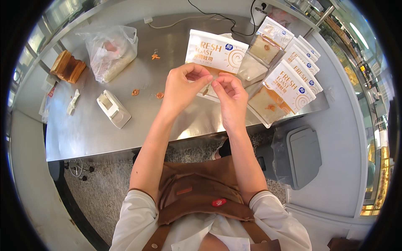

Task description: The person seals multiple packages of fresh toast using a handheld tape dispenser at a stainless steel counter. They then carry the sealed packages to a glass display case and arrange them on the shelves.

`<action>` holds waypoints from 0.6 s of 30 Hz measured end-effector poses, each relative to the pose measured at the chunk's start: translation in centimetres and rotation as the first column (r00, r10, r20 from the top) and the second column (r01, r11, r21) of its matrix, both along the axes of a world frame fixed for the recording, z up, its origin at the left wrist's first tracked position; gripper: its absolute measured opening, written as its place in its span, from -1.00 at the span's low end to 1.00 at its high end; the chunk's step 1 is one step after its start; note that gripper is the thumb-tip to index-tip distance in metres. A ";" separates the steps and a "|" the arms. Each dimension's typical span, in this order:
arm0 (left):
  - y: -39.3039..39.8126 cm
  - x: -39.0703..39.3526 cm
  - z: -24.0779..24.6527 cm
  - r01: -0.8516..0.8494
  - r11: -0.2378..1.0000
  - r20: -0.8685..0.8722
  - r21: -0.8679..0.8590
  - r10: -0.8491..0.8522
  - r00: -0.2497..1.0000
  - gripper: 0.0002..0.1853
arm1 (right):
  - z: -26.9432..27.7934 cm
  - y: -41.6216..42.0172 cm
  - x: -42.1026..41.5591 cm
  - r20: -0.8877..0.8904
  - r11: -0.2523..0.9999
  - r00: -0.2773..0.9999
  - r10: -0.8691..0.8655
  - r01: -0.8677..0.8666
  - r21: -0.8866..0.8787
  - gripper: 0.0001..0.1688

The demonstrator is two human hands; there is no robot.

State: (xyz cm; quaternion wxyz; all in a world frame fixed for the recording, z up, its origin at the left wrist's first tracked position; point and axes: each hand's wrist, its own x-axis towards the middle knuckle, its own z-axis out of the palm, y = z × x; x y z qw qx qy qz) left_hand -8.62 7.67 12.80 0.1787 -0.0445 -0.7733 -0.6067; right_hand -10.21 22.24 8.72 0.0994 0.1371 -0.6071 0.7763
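My left hand (183, 86) and my right hand (232, 98) meet at the fingertips, thumbs and forefingers pinched together. From between them hangs a small brown charm (205, 91); its thin fastening is mostly hidden by my fingers. Directly behind them lies a white and orange printed toast bag (216, 50) with a clear lower part, which my hands partly cover. To the left on the steel table (150, 116) are an orange star-shaped charm (155, 56), a round brown charm (135, 92) and another brown charm (160, 95), with thin clear loops beside them.
Several printed toast bags (287, 84) overlap at right, the front one with an orange charm (270, 107). A white tape dispenser (113, 108), plastic bag (110, 53), wooden block (67, 66) and crumpled white strip (73, 102) sit left. Below right stands a grey lidded bin (303, 157).
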 end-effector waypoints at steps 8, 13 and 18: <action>-0.1 -2.7 -0.2 -0.035 0.997 -0.020 -0.067 0.033 0.999 -0.87 | 0.5 -1.4 -1.4 -0.118 0.958 0.966 -0.230 0.246 0.146 -0.91; 0.3 -3.6 -0.9 -0.127 0.980 -0.031 -0.152 0.123 0.992 -0.86 | 0.3 -1.3 -1.5 -0.237 0.849 0.908 -0.345 0.410 0.332 -0.94; 0.8 -3.6 -0.3 -0.182 0.950 -0.053 -0.255 0.174 0.983 -0.89 | 0.3 -0.1 -2.2 -0.315 0.792 0.849 -0.425 0.517 0.324 -0.90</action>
